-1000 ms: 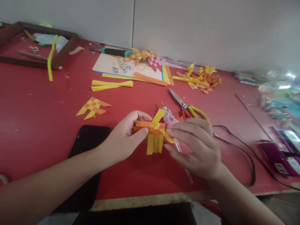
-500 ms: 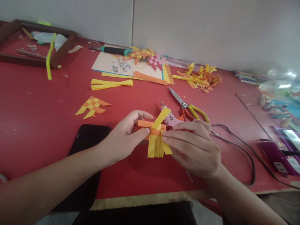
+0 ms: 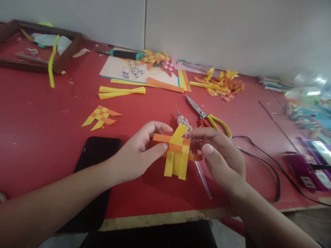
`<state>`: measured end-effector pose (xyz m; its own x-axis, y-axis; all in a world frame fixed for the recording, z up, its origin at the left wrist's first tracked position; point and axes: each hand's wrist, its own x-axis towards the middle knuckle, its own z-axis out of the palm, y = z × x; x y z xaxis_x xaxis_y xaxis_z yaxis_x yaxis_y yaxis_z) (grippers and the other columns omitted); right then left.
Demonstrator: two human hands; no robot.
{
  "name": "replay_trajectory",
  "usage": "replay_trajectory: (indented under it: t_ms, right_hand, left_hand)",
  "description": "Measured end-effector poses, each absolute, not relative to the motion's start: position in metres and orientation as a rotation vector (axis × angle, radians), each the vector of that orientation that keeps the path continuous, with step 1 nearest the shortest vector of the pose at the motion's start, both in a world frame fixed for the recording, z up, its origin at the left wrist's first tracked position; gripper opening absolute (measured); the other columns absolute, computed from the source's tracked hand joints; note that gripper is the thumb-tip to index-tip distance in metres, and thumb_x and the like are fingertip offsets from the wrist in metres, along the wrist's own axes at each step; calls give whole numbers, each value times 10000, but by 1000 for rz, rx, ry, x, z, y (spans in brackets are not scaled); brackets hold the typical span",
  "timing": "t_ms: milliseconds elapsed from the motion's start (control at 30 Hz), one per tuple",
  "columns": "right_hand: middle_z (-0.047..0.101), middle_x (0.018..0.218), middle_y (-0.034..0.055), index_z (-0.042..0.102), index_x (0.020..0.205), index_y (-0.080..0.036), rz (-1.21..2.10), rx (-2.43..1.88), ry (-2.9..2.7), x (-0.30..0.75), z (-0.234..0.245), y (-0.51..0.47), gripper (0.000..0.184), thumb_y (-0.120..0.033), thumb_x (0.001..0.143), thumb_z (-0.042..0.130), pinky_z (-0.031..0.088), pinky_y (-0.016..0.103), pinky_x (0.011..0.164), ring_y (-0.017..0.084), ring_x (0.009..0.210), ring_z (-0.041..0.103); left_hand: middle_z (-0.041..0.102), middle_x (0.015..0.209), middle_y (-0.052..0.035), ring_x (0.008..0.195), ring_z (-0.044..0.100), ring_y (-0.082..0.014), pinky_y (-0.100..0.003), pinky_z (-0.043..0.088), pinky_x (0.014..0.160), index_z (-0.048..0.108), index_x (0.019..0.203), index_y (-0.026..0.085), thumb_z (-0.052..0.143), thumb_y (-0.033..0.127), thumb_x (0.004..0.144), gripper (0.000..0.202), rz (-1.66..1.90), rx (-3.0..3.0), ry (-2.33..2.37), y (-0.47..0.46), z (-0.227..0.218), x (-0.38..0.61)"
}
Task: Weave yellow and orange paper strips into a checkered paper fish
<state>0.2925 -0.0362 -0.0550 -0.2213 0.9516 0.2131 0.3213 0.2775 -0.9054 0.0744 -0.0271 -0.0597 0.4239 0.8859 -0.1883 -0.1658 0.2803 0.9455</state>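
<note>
My left hand [image 3: 141, 151] pinches a woven piece of orange and yellow paper strips [image 3: 178, 146] between thumb and fingers, just above the table. One yellow strip is folded up across the orange ones, while other yellow strips hang down. To the right of the weave is my right hand [image 3: 223, 156], its thumb and fingers apart, close to the end of an orange strip; the tips of some fingers are hidden. Behind the weave lies a pink glue gun [image 3: 183, 120], partly covered, and a clear glue stick [image 3: 204, 181] shows below it.
Scissors [image 3: 207, 115] lie beyond my right hand. A finished paper fish [image 3: 100, 117], yellow strips [image 3: 121, 91] and a black phone [image 3: 90, 182] are at the left. A pile of paper scraps [image 3: 222, 84] sits at the back. A black cord [image 3: 269, 163] curves along the right.
My right hand has let go of the weave's right side and drawn back to the right, its thumb now apart. The hanging yellow strips have shifted, and an orange strip end shows at right.
</note>
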Motion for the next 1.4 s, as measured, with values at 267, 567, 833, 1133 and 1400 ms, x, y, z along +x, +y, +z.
replay_trajectory:
  t_ms: [267, 567, 833, 1133, 1400]
  right_hand:
    - [593, 628, 2, 626, 659, -193, 1248, -1332, -1780, 286, -41, -35, 341, -460, 871, 636, 441, 231, 492, 112, 572, 529]
    - [548, 599, -6, 614, 641, -187, 1295, -1352, -1731, 285, -48, -36, 351, -465, 851, 653, 420, 225, 463, 100, 531, 485]
    - [531, 603, -10, 628, 690, -187, 1356, -1365, -1754, 286, -45, -36, 329, -469, 859, 634, 386, 210, 443, 90, 522, 444]
    - [475, 570, -28, 564, 640, -183, 1334, -1399, -1768, 287, -45, -35, 348, -444, 863, 624, 336, 210, 432, 77, 498, 396]
    - [580, 630, -1, 608, 711, -197, 1205, -1407, -1866, 287, -48, -36, 279, -411, 889, 593, 410, 246, 462, 109, 527, 495]
  left_hand:
    - [523, 918, 13, 743, 522, -111, -226, 454, 673, 517, 1040, 232, 535, 169, 911, 145, 814, 1148, 787, -28, -57, 73]
    - [504, 921, 7, 765, 516, -119, -229, 456, 677, 537, 1057, 236, 527, 175, 913, 157, 804, 1224, 823, -29, -58, 72]
    - [488, 889, 16, 760, 582, -118, -254, 555, 716, 531, 1048, 233, 564, 183, 892, 166, 783, 1055, 805, -29, -55, 75]
    - [498, 901, 30, 799, 609, -89, -200, 561, 733, 530, 1063, 232, 536, 150, 920, 165, 789, 1082, 796, -31, -56, 73]
    - [543, 977, 14, 839, 613, -95, -214, 567, 756, 526, 1090, 227, 547, 159, 923, 181, 785, 1106, 830, -29, -59, 74]
